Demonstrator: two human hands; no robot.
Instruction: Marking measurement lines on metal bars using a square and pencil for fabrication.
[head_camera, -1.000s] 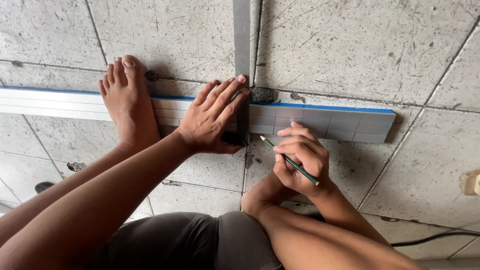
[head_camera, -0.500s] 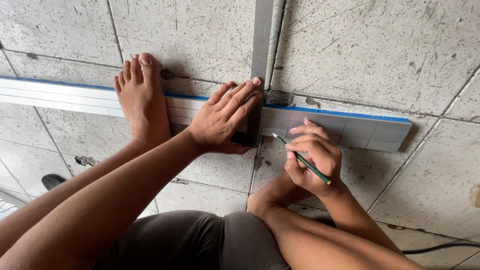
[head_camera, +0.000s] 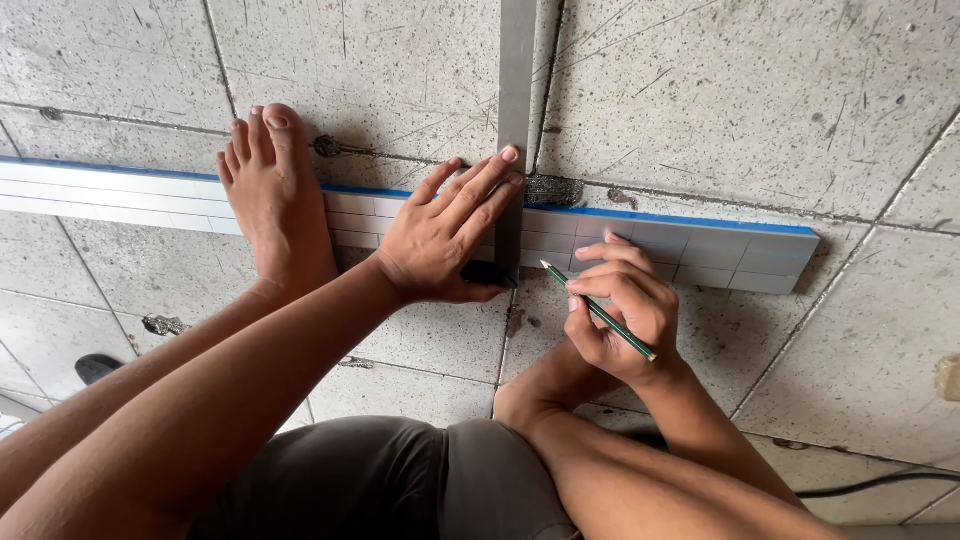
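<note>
Two hands at the white strip: our left hand lies flat, pinning the metal square; our right hand pinches a green pencil just beside it — we judge steady pressure keeps the line true.

Bare arms, barefoot, seemingly grey-brown shorts

One view only, camera on person's head. Looks almost straight down at concrete floor. Close in: arms, knees and bare foot fill lower half. Left hand and right hand sit near middle. No second view.
</note>
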